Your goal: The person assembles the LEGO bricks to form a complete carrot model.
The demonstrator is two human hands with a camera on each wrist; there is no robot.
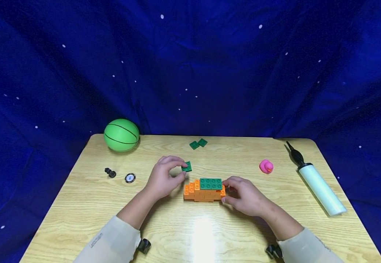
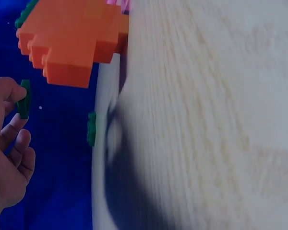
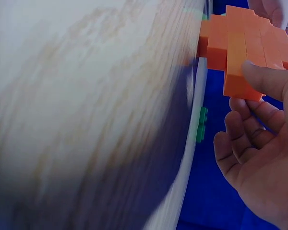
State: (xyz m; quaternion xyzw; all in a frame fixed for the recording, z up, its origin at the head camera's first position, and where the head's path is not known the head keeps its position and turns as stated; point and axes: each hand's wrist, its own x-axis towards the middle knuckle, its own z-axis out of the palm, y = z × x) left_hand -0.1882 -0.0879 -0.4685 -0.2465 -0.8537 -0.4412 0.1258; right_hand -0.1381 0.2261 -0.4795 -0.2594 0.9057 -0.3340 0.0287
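An orange building-brick model (image 1: pixel 204 195) with stepped ends stands mid-table, and green bricks (image 1: pixel 210 183) cover part of its top. My right hand (image 1: pixel 246 195) grips the model's right end; in the right wrist view the thumb of that hand (image 3: pixel 264 158) lies against an orange brick (image 3: pixel 237 84), fingers on the opposite side. Beyond the model's left end, my left hand (image 1: pixel 165 177) pinches a flat green brick (image 1: pixel 187 167) between thumb and fingertips. The left wrist view shows this green brick (image 2: pixel 24 100) edge-on, held apart from the orange model (image 2: pixel 69 38).
Two flat green bricks (image 1: pixel 194 145) lie near the table's back edge. To the left are a green ball (image 1: pixel 121 135), a black chess piece (image 1: pixel 110 172) and a poker chip (image 1: pixel 130 178). A pink rubber duck (image 1: pixel 266 166) and a hand pump (image 1: pixel 322 188) lie at the right.
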